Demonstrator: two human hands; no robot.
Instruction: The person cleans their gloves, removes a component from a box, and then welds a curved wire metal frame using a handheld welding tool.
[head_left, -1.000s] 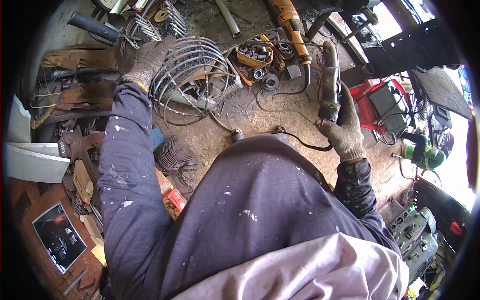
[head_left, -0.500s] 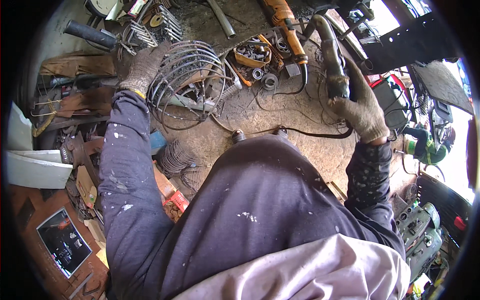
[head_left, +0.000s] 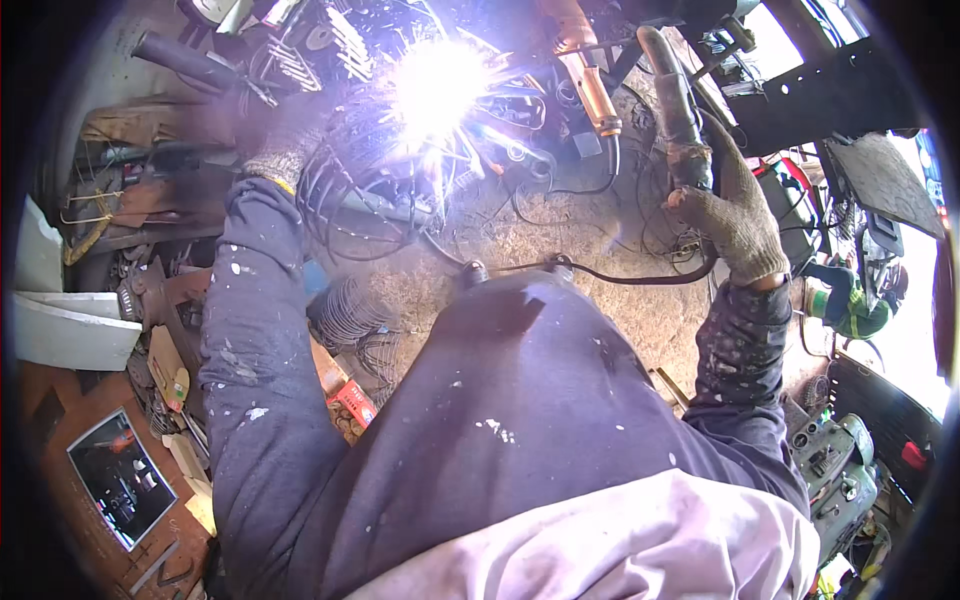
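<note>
In my right hand (head_left: 738, 215), gloved, is a worn welding electrode holder (head_left: 672, 105), its cable hanging below the wrist. A blinding white arc (head_left: 440, 88) with sparks flying out burns left of the holder, at the top of the round wire cage (head_left: 325, 195). My left hand (head_left: 285, 145), also in a knit glove, grips the cage's left side; its fingers are dim and blurred beside the glare. Much of the cage's upper rings is lost in the light, and the electrode's tip is hidden by it.
An orange angle grinder (head_left: 592, 85) lies beyond the arc on the right. A black cable (head_left: 640, 278) crosses the floor before my feet. Coiled wire (head_left: 350, 315) sits by my left arm, and a person (head_left: 855, 300) is at the far right.
A bright arc with sparks has lit at the cage's top, where there was no light before. My right hand and the holder have shifted slightly; my left hand stays at the cage.
</note>
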